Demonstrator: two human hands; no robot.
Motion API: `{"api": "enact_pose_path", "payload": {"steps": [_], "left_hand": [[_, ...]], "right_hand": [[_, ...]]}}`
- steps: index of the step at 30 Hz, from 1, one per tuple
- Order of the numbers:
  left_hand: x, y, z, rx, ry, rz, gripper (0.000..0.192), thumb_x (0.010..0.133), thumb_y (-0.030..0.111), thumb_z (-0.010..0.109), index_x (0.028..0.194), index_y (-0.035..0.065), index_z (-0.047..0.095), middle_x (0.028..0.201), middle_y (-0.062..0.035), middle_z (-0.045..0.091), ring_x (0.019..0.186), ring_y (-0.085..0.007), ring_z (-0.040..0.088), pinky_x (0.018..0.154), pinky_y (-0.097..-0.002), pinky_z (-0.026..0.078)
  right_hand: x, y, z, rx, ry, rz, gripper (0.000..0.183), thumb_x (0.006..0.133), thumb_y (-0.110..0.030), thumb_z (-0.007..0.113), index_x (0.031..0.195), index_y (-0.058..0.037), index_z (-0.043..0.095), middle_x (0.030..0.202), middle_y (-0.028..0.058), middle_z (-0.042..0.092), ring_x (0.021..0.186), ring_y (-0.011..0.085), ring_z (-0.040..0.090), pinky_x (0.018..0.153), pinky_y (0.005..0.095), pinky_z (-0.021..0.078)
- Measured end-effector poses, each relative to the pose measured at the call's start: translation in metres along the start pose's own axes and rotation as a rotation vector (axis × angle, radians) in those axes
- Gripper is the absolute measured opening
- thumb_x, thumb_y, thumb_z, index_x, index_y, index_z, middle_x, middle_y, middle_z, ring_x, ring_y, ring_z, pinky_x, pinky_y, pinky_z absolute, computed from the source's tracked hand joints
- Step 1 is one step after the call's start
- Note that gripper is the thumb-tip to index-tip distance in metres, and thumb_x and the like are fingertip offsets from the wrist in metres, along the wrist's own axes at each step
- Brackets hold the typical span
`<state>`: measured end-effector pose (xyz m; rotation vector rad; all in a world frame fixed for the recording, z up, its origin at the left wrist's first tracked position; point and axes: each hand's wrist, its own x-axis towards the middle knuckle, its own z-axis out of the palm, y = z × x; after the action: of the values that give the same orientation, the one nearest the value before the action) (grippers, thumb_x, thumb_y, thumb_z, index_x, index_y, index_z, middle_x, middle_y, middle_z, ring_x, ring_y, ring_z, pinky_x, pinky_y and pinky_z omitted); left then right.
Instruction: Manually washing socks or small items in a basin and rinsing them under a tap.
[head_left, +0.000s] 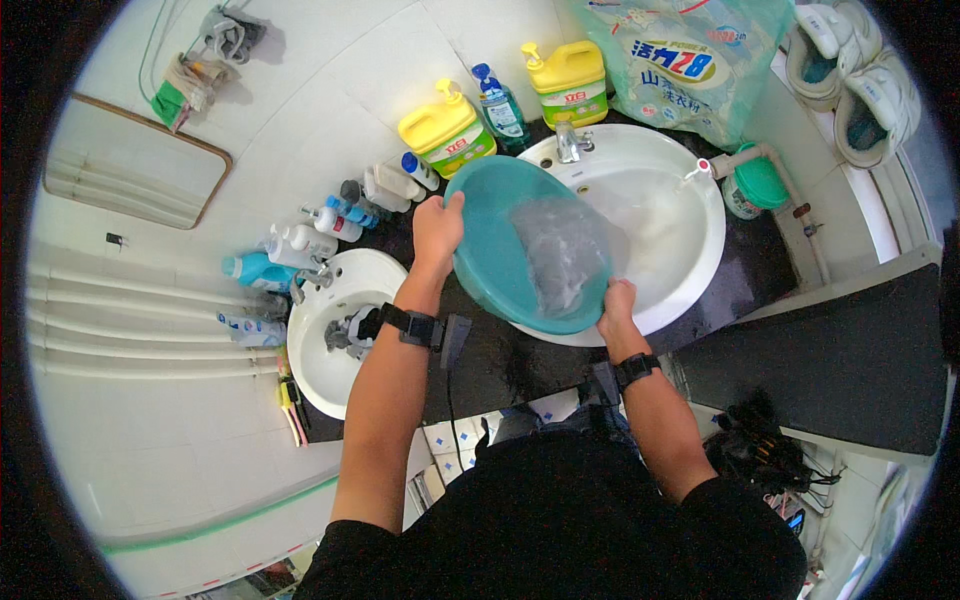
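Observation:
Both hands hold a teal plastic basin (487, 255) by its rim, tilted over the large white washbasin (667, 247) on the right. My left hand (439, 229) grips the basin's upper left rim; my right hand (618, 304) has hold of its lower right rim. Greyish, cloudy water (566, 255) lies in the basin and reaches its right side, where a blurred grey patch overlaps the sink. Near the washbasin's back edge stands a metal faucet (571, 142). Grey, black and white cloth (349, 334) lies in the smaller white sink (319, 382), left of my left forearm.
Yellow pump jugs (450, 135) (568, 86), a blue-green pump bottle (501, 112) and a detergent bag (682, 67) line the wall. White pump bottles (313, 241) and brushes (289, 409) stand or lie around the small sink. A green-lidded tub (759, 184) is beside a pipe (784, 172).

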<state>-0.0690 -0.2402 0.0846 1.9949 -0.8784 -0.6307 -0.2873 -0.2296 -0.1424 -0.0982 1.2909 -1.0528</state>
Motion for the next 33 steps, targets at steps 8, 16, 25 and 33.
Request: {"api": "enact_pose_path", "payload": {"steps": [8,16,25,33], "left_hand": [[-0.003,0.037,0.014,-0.037,-0.171,-0.056,0.025,0.079,0.017,0.056,0.062,-0.0003,0.051,0.053,-0.0057,0.049,0.04,-0.0144,0.046,0.036,-0.029,0.036],[-0.016,0.085,0.042,-0.156,-0.297,-0.077,0.023,0.078,0.014,0.057,0.061,0.0001,0.049,0.053,-0.0076,0.051,0.039,-0.0162,0.05,0.036,-0.028,0.044],[-0.035,0.128,0.073,-0.094,-0.458,0.007,0.024,0.078,0.01,0.055,0.06,-0.0061,0.053,0.054,-0.0145,0.057,0.039,-0.0212,0.057,0.036,-0.0303,0.048],[-0.039,0.141,0.08,0.177,-0.559,0.093,0.028,0.076,0.01,0.053,0.058,-0.0115,0.056,0.055,-0.0197,0.06,0.042,-0.0237,0.06,0.042,-0.0317,0.05]], "right_hand": [[-0.014,-0.006,0.008,0.15,-0.1,0.158,0.023,0.084,-0.003,0.039,0.102,0.008,0.048,0.094,0.0164,0.054,0.079,0.0269,0.058,0.065,0.0416,0.0507],[-0.018,-0.013,0.005,0.18,-0.299,0.367,0.036,0.09,-0.011,0.024,0.109,0.0123,0.045,0.093,0.0194,0.054,0.079,0.0307,0.058,0.071,0.0451,0.0509],[-0.022,-0.012,0.003,-0.159,-0.542,0.422,0.019,0.084,-0.007,0.043,0.086,0.0055,0.057,0.077,0.0161,0.059,0.06,0.0283,0.059,0.055,0.0402,0.0524],[-0.049,0.004,0.023,0.065,-0.6,0.448,0.018,0.084,-0.013,0.046,0.084,0.0023,0.055,0.071,0.0115,0.055,0.054,0.022,0.053,0.05,0.0366,0.0489]]}}
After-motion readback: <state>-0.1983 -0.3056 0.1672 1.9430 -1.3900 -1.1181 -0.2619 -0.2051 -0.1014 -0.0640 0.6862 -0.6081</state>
